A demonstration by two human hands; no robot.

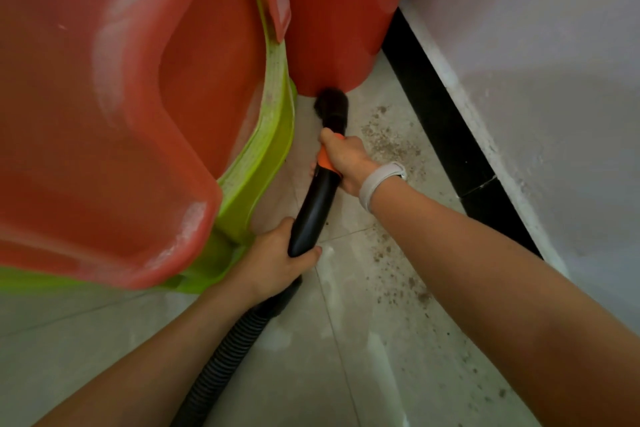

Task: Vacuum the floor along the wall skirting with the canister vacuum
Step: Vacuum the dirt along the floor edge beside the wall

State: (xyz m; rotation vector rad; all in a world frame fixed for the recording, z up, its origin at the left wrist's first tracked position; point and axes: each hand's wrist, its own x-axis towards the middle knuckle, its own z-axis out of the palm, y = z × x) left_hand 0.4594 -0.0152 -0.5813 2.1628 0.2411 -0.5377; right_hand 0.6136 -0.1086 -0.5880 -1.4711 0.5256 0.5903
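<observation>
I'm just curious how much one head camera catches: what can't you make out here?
- Canister body: out of the head view; ribbed black hose leaves the bottom edge.
- Floor under the round black brush head: hidden by its bristles and the red plastic tub.
- Right hand fingers: curled behind the wand.

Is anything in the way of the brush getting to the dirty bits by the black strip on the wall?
No. The brush sits against the red bucket, and bare floor lies between it and the dirt beside the black skirting.
</observation>
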